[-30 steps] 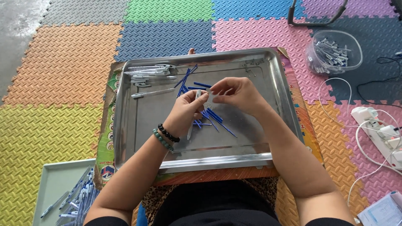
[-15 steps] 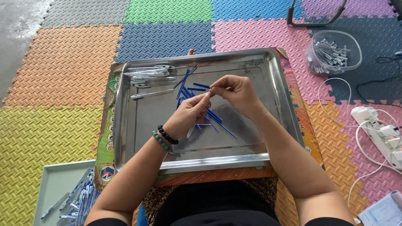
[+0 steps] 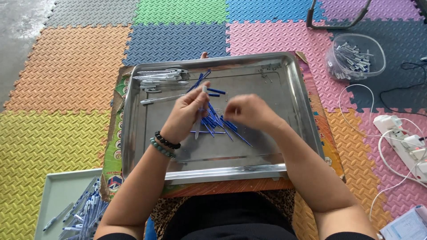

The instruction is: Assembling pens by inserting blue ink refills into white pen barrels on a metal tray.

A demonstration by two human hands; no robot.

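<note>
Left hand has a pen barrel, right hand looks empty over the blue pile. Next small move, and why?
Probably the right hand dips to pinch one blue refill from the pile just beneath it. The left hand holds a clear pen barrel upright over the steel tray, while the right hand seems to grip nothing.

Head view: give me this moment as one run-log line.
left hand: holds pen upright | right hand: closed above blue refills | tray: steel, pen barrels at far-left corner

Refills (image 3: 218, 122) lie mid-tray (image 3: 267, 153), pen barrels (image 3: 160, 76) at its far-left corner.
</note>
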